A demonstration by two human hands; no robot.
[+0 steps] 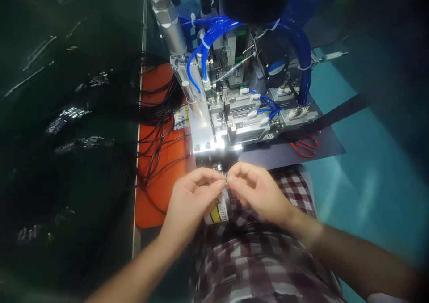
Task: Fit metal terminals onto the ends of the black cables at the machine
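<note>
- Head view, clock positions read from the part (pixel 226 181) with 12 toward the top of the picture: a tiny piece held at the fingertips, in front of the machine (pixel 250 124).
- Left hand (pixel 194 195): at 9 o'clock, thumb and index finger pinched on the part's near side; the other fingers curl loosely under.
- Right hand (pixel 258 191): at 3 o'clock, thumb and index finger likewise pinched on the part; the wrist trails toward 4.
- Principal relation: the part lies directly between the two pinches, neither hand being clearly nearer. The fingertips almost meet and cover most of it, so its long axis cannot be told; a reddish sliver shows at the right fingertips.
- Machine: body at 1 o'clock, its silver plate (pixel 203 137) at 11, brightly lit along the lower edge. Whether the part touches the metal just beyond the fingertips cannot be told.
- Tubes (pixel 231 26): blue, arching over the machine from 12 to 1 o'clock.
- Cables (pixel 161 106): black, heaped between 10 and 11 o'clock on the orange board (pixel 152 211).
- Red loops (pixel 304 146): at 2 o'clock, beside the machine.
- Label (pixel 219 213): yellow and white, at 6 o'clock, below the hands.
- Checked cloth (pixel 268 267): at 5 o'clock, over the person's lap.
</note>
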